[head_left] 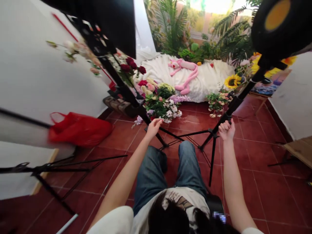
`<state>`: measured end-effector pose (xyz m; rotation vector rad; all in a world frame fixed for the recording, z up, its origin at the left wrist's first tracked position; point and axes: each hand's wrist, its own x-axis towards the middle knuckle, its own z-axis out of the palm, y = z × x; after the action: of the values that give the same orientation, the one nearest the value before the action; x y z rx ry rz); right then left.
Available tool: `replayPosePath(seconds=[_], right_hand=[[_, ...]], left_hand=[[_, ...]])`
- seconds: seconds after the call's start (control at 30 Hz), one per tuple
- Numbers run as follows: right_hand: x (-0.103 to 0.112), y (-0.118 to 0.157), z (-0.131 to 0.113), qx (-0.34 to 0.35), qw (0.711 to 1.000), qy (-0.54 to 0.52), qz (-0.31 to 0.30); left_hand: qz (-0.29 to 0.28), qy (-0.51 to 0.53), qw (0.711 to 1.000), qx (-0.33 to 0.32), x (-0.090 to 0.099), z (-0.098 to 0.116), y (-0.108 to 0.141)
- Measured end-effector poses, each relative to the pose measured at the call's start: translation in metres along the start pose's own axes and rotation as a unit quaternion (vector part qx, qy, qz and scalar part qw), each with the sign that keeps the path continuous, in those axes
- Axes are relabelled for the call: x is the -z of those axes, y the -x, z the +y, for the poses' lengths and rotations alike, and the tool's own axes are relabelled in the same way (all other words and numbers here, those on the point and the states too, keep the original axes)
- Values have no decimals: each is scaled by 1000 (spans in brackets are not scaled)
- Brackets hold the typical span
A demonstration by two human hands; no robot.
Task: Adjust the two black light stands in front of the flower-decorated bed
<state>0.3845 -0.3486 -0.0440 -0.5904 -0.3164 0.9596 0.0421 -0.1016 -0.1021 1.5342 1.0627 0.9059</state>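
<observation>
Two black light stands rise before me, the left light stand (124, 86) and the right light stand (240, 97), each leaning outward in view. My left hand (154, 128) is closed at the lower part of the left stand, its fingertips pressed together. What it holds, if anything, is hidden. My right hand (227, 130) is closed beside the right stand, thumb up, its curled fingers at a dark knob (228, 120) on the pole. A dark lamp head (273, 22) tops the right stand; a large black shape (114, 22) tops the left one.
Artificial flowers (163, 104) and a pink plush toy (186, 66) on white cloth (156, 68) lie ahead. A red bag (80, 130) sits left, near another black tripod (46, 170). Sunflowers (232, 81) stand right of the cloth. A brown board (301, 149) is at far right.
</observation>
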Motion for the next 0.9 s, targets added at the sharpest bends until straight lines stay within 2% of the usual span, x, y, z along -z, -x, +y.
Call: replayPosePath(seconds=[0.07,0.13,0.23,0.3,0.37,0.47,0.53,0.63,0.73,0.8,0.9], right_hand=[[3,-1,0,4,1000,-3,-12],[8,-2,1,11,1000,-8,-25],[13,-5,3,27,999,-17,-43],[15,-7,3,34,998,-25,-52],[14,-6,1,38,997,-33,-54],[7,2,-1,43,998,-25,-41],[-1,9,3,51,998,20,-29],[-21,12,23,40,988,145,-25],[-52,-5,62,-60,970,229,-54],[-79,-24,94,-160,961,215,-72],[-127,-54,144,-296,936,182,-63]], left_hand=[[74,-20,997,-18,29,8,-8],[148,-27,988,-43,50,18,-15],[263,-36,960,-84,68,33,-27],[309,-56,943,-109,72,40,-37],[307,-81,940,-122,72,43,-47],[237,-98,960,-109,70,44,-61],[194,-93,972,-90,69,43,-65],[178,-89,977,-72,67,43,-65],[178,-103,976,-67,65,45,-60],[178,-107,975,-74,63,46,-58],[179,-106,975,-83,63,48,-57]])
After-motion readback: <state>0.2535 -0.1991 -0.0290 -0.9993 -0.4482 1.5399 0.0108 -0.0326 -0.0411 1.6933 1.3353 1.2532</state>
